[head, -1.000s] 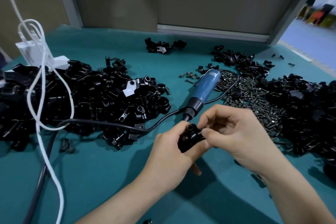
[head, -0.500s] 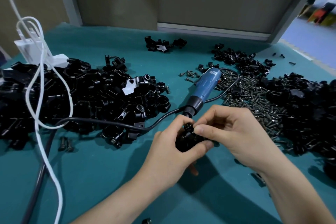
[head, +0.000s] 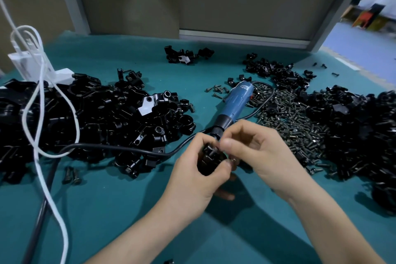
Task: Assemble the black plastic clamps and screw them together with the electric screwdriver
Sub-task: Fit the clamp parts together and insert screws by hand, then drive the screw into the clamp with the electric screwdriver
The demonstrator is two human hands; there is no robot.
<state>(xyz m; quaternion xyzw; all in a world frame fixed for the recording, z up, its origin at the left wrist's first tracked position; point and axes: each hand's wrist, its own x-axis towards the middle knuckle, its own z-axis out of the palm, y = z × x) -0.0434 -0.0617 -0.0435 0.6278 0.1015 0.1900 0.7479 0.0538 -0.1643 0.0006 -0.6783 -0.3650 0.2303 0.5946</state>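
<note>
Only two hands and two forearms were in view. Left hand (head: 192, 180) was bare, with smooth skin and lightly creased knuckles. Right hand (head: 265, 156) was bare too, its back broad and smooth, knuckles rounded. Fingers (head: 243, 129) were slender. Thumbnail (head: 225, 142) on the right hand looked short and plain, a bit blurred. Left forearm (head: 137, 236) was bare from the wrist to the bottom frame edge, slim and smooth. Right forearm (head: 334, 227) was likewise bare to the frame edge and looked wider nearer the lens.
</note>
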